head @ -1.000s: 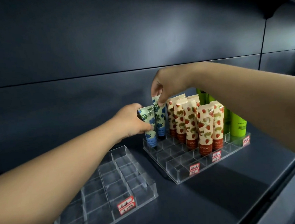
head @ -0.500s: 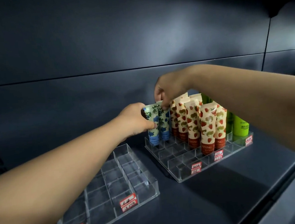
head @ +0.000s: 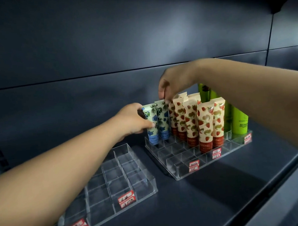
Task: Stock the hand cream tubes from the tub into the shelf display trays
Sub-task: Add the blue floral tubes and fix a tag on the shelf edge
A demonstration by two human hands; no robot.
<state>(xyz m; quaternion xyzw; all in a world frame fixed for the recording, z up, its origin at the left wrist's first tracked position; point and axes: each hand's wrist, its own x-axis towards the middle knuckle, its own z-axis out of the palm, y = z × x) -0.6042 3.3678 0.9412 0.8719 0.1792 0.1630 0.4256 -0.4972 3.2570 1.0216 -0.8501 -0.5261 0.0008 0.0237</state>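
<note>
Two blue-flower tubes [head: 157, 123] upright in tray [head: 200, 169]: left hand [head: 133, 119] grips one, right hand [head: 170, 82] pinches other's top.

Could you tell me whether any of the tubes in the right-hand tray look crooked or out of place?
Nothing looks damaged or spilled. The strawberry tubes and green tubes stand upright in the right tray. Only the two blue-flower tubes lean slightly, each held by a hand: left hand, right hand.

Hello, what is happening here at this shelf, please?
A person is stocking hand cream tubes into a clear acrylic display tray on a dark shelf. The left hand grips one blue-flowered tube; the right hand pinches the top of the second blue-flowered tube beside it. Another clear tray sits at the left.
</note>
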